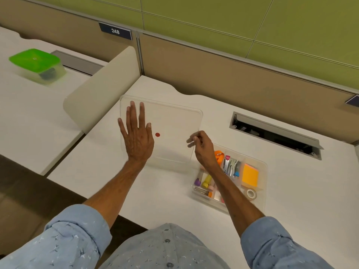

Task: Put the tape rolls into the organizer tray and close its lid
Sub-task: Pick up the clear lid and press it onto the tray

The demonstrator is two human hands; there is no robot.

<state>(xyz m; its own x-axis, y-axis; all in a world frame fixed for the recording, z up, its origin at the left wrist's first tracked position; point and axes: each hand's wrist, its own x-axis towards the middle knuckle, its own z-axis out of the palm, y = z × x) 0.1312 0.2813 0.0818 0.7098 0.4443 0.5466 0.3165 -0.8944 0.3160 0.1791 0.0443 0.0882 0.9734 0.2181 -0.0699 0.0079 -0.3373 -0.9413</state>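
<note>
Lid (174, 121) lies flat on the desk (291, 191) left of the organizer tray (265, 183), left hand (137, 138) spread flat on it, right hand (203, 147) pinching its nearer right edge, 1 tape roll (251, 194) already in the tray.

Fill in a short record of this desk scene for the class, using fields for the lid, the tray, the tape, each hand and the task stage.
lid: clear lid with red dot, lying on the desk, left of the tray
tray: organizer tray uncovered, holding stationery
tape: one tape roll in the tray's near right compartment
left hand: left hand spread flat over the lid
right hand: right hand pinching the lid's right edge
stage: tape in tray; lid not yet on
</note>
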